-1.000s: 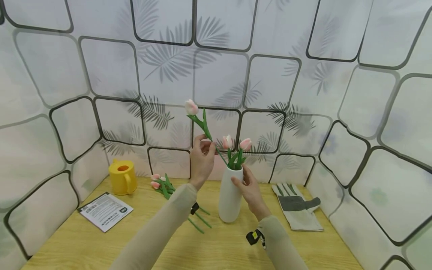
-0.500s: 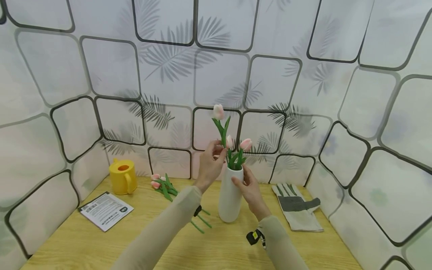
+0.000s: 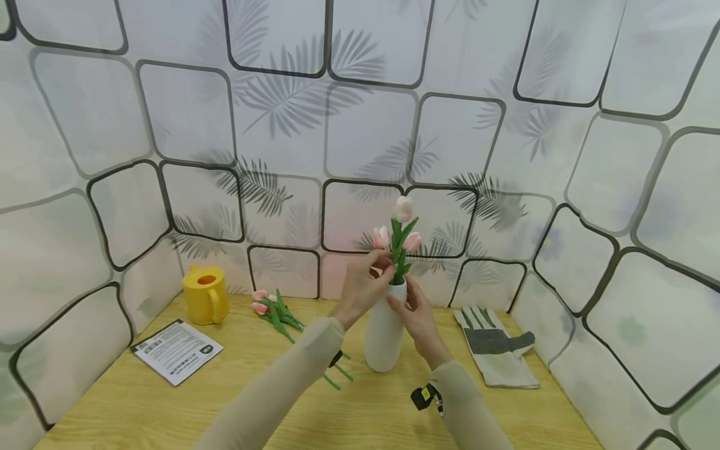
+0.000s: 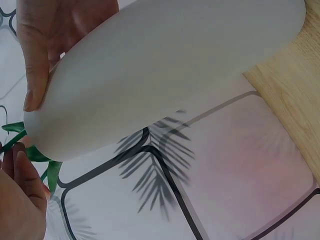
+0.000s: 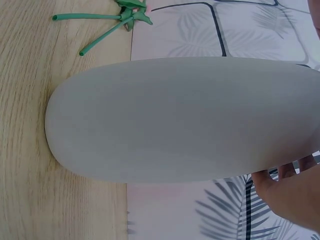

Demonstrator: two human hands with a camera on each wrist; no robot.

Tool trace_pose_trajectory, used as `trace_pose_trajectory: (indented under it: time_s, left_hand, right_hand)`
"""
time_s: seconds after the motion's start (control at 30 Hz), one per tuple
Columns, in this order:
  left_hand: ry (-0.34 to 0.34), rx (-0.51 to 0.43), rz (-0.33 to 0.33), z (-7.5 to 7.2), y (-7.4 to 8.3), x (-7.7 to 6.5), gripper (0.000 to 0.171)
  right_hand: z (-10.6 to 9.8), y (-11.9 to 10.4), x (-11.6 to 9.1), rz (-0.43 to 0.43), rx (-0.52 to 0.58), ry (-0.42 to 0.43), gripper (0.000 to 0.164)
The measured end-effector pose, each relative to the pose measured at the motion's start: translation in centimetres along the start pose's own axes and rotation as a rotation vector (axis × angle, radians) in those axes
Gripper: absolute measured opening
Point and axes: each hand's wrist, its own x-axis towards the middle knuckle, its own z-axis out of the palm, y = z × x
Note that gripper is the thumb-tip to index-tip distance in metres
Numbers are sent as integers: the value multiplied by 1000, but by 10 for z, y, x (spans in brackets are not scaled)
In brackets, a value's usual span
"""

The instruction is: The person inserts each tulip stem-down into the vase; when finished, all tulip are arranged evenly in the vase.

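Observation:
A white vase (image 3: 384, 331) stands upright on the wooden table, with two pink tulips (image 3: 412, 242) in its mouth. My left hand (image 3: 364, 284) pinches the green stem of a paler tulip (image 3: 402, 209) just above the rim; its bloom stands higher than the other two. The stem's lower end is hidden, apparently inside the vase. Around the vase's upper right side, my right hand (image 3: 419, 322) grips with thumb in front. The left wrist view shows the left hand (image 4: 22, 197) at the stem (image 4: 12, 142) by the mouth.
Several more tulips (image 3: 277, 312) lie on the table left of the vase, partly behind the left forearm. A yellow watering can (image 3: 205, 295) and a printed card (image 3: 177, 353) are further left. A grey-and-white glove (image 3: 495, 347) lies at the right. Patterned walls enclose the table.
My left hand has brought the pale tulip rightward and down, from leaning left of the vase to upright among the other two. My right hand has stayed on the vase.

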Motion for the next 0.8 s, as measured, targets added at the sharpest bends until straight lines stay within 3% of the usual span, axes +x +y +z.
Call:
trace_pose_trajectory:
  time_s: [0.33, 0.8]
  left_hand:
    - [-97, 119, 113, 10, 4, -2, 15]
    - [-137, 317, 11, 22, 4, 0, 11]
  right_hand:
    - [-1, 9, 1, -64, -32, 21, 66]
    - [1, 8, 2, -26, -52, 57, 62]
